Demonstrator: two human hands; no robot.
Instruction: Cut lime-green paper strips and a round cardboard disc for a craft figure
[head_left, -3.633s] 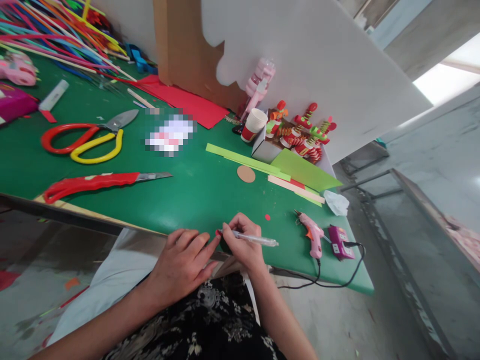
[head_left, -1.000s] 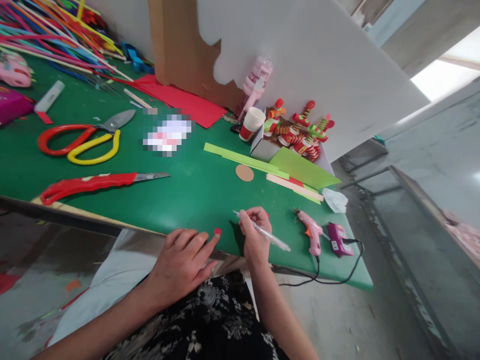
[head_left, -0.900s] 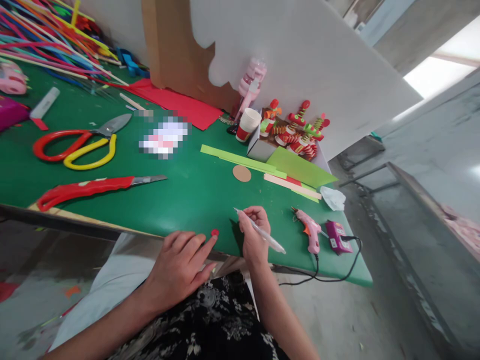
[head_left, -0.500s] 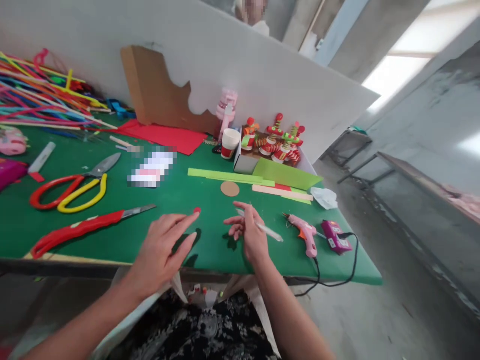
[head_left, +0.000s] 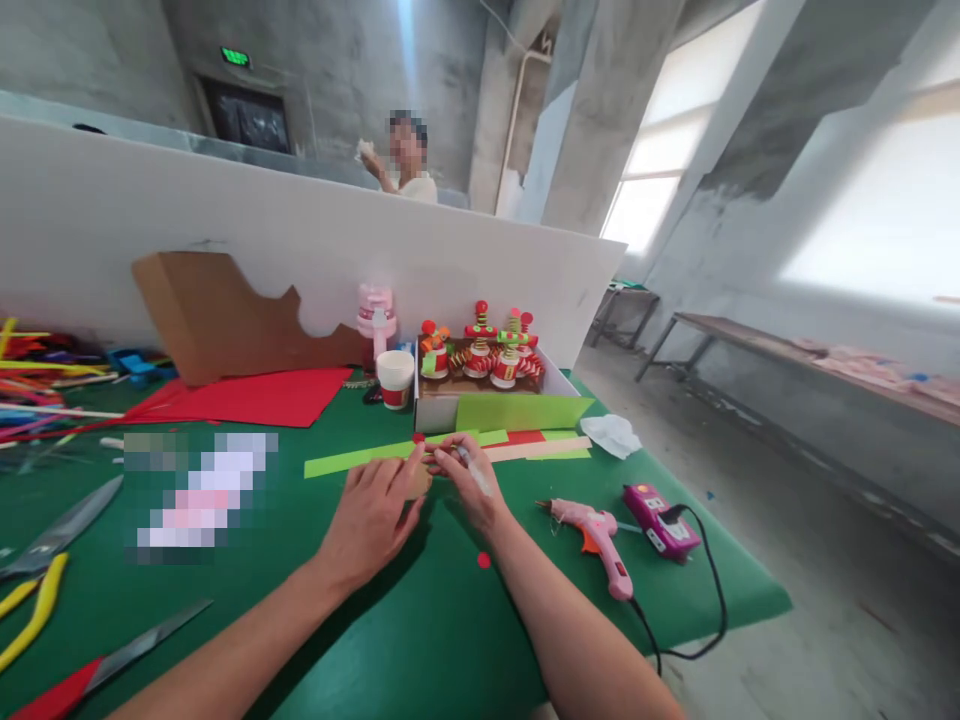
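My left hand (head_left: 375, 515) reaches forward over the green table with its fingers stretched out. A small red paper dot (head_left: 418, 438) shows at its index fingertip. Under those fingers a brown cardboard disc (head_left: 421, 486) is partly hidden. My right hand (head_left: 471, 482) is closed around a translucent white pen (head_left: 480, 474), and its fingertips are close to the left index finger; whether they touch is unclear. Another red dot (head_left: 484, 561) lies on the table by my right forearm. Just beyond the hands are light green paper strips (head_left: 352, 458).
A pink glue gun (head_left: 596, 530) and a purple power socket (head_left: 661, 522) with a cord are at right. Behind stand a paper cup (head_left: 395, 380) and a box (head_left: 436, 412) of red-green figures. Scissors (head_left: 67, 525) and a red-handled knife (head_left: 142, 640) lie left. A person (head_left: 412, 185) is beyond the partition.
My view has tilted up. Both hands have moved forward and come together near the strips and the disc. A red dot now shows on the table near my right forearm.
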